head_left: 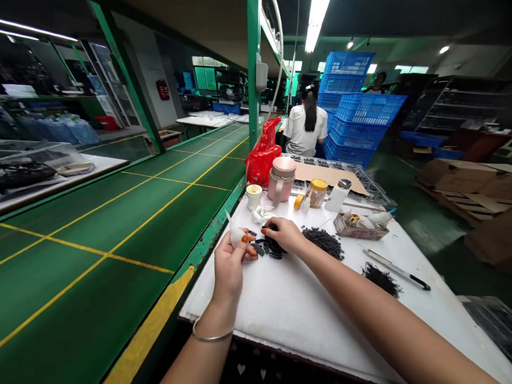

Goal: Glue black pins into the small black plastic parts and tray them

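A: Now, the white piece (236, 235)?
B: Pinched by left hand (229, 265), over the table (302, 314) edge. Right hand (285, 233) curled into the black parts (271, 248) just beside, grip unclear; heap probably kept close for reach.
A: Outward?
B: Pen (396, 269), farther right.

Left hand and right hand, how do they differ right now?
The left hand stands upright, fingers closed on a small white piece. The right hand lies palm down, fingertips on a clump of black parts. The left wrist wears a thin bracelet; the right wrist is bare. Both have orange nails and work over the white table.
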A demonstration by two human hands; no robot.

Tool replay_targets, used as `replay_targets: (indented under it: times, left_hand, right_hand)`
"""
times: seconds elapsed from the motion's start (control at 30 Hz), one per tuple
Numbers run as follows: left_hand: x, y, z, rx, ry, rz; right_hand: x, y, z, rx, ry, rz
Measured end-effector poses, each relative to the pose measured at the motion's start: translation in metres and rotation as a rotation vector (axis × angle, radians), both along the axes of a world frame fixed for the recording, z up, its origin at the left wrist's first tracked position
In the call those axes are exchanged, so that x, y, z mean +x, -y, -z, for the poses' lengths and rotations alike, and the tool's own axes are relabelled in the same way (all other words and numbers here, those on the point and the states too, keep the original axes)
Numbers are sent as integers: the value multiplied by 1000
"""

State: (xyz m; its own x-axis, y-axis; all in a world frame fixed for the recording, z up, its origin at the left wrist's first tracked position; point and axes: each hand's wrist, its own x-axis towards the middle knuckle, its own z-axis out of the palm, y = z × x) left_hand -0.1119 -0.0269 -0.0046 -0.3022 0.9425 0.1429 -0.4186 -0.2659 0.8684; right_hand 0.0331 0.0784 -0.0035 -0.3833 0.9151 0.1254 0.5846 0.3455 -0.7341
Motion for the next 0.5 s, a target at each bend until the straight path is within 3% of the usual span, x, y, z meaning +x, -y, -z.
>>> replay_targets:
  times: [0.13,0.27,0.37,0.5]
  left_hand:
    - [-1,1,-1,-5,21,27]
    - [1,-2,-1,-15,27,13]
    - [-1,-5,1,-32,22,1]
    - [-3,0,3,-96,-24,-54]
  right_hand:
    - [2,-1,-13,-7,-113,-77]
    - [36,7,-50,6,-279,-95]
    - [100,24,-86,23,-391,-29]
    - [234,49,-112,179,-551,362]
